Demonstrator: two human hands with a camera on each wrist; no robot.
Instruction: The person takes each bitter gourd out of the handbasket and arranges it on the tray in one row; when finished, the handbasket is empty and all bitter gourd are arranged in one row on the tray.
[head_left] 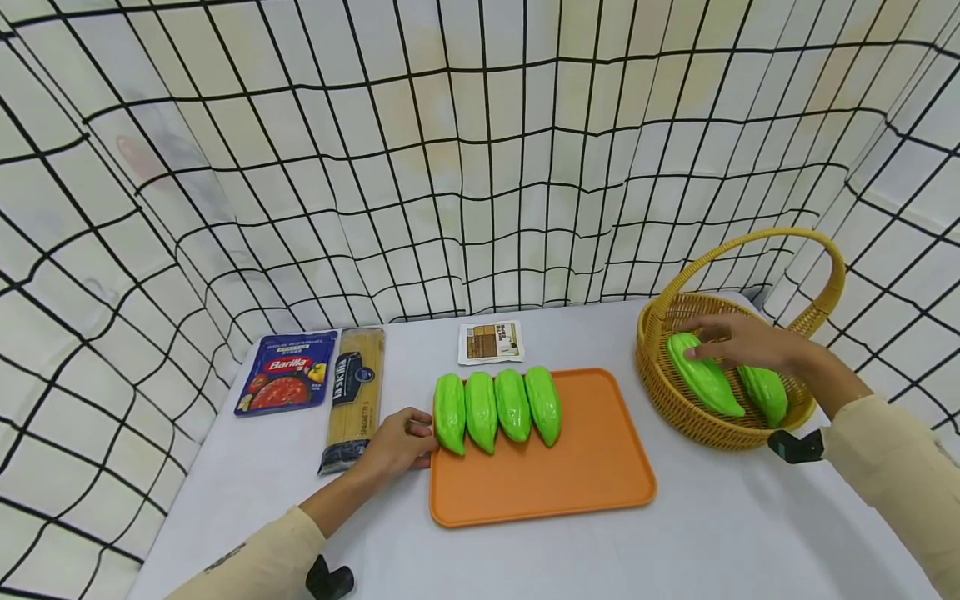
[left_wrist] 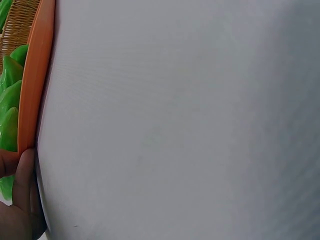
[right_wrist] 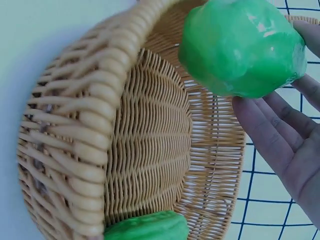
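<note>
My right hand (head_left: 742, 343) grips a glossy green bitter melon (head_left: 708, 383) at its far end, inside the wicker basket (head_left: 663, 396). In the right wrist view, the thumb and fingers lie around that lumpy melon (right_wrist: 240, 50), up by the basket's rim. A second bitter melon (head_left: 765, 396) lies in the basket. My left hand (head_left: 396, 440) pinches the left rim of the orange tray (head_left: 547, 492). Several more bitter melons (head_left: 512, 406) lie side by side on the tray's left part, pointed ends toward me.
Left of the tray lie a spaghetti pack (head_left: 355, 400) and a blue Barilla pouch (head_left: 288, 372). A small white-edged packet (head_left: 491, 342) sits behind the tray. The basket's tall handle (head_left: 750, 236) arches over it. Black netting (head_left: 487, 158) over white cloth encloses the table.
</note>
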